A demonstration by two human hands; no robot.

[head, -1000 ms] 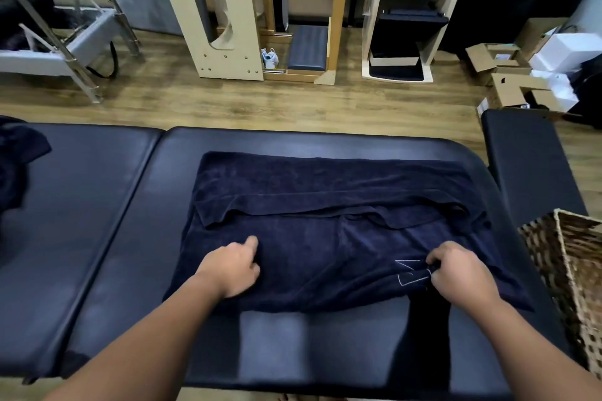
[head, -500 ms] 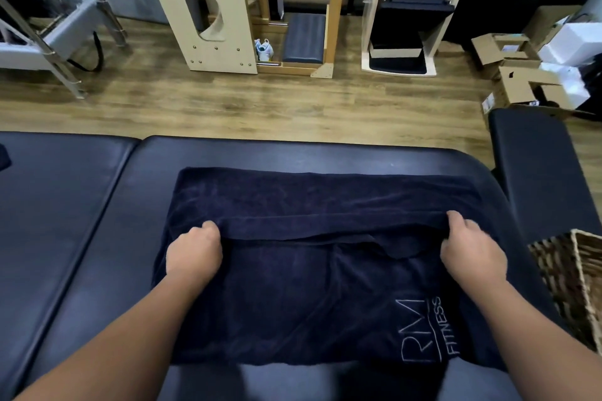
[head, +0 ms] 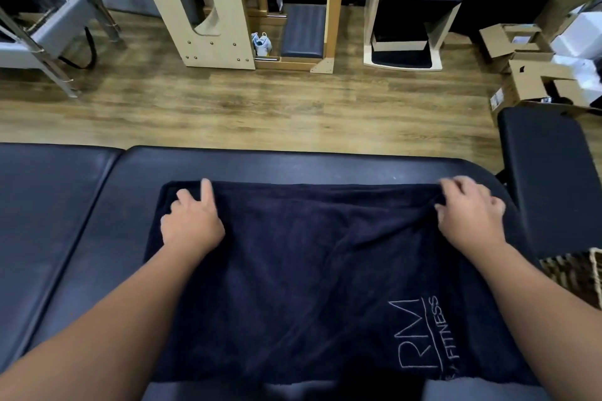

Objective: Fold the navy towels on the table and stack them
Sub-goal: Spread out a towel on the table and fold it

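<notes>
While both arms reach forward over it, the long black padded vinyl table [head: 325, 164] fills the lower half of the view, its seam between two cushions running down at the towel's left. Beyond the table's far edge lies the brown wood-plank floor [head: 260, 107], and past that stands a pale plywood exercise frame with an oval cut-out [head: 208, 10] and a cream open-fronted box unit [head: 407, 6] holding dark pads.

Spread flat on the right-hand cushion of the table is the navy terry towel with white "RM FITNESS" stitching [head: 309, 286]; it is doubled over, its far edge lying just short of the table's far edge and its near edge hanging at the table's near side. The lettering sits at the towel's near right corner.

To the right of the towel a separate black padded bench [head: 550, 179] stands close to the table's end, with opened brown cardboard boxes [head: 527, 75] on the floor behind it and a woven wicker basket [head: 573, 273] just below it.

At the towel's far left corner the left hand [head: 192, 221] rests on the cloth, forefinger straight and the other fingers bent, with no fold caught in them. At the far right corner the right hand [head: 469, 212] has its fingers curled, pinching the bunched cloth there.
</notes>
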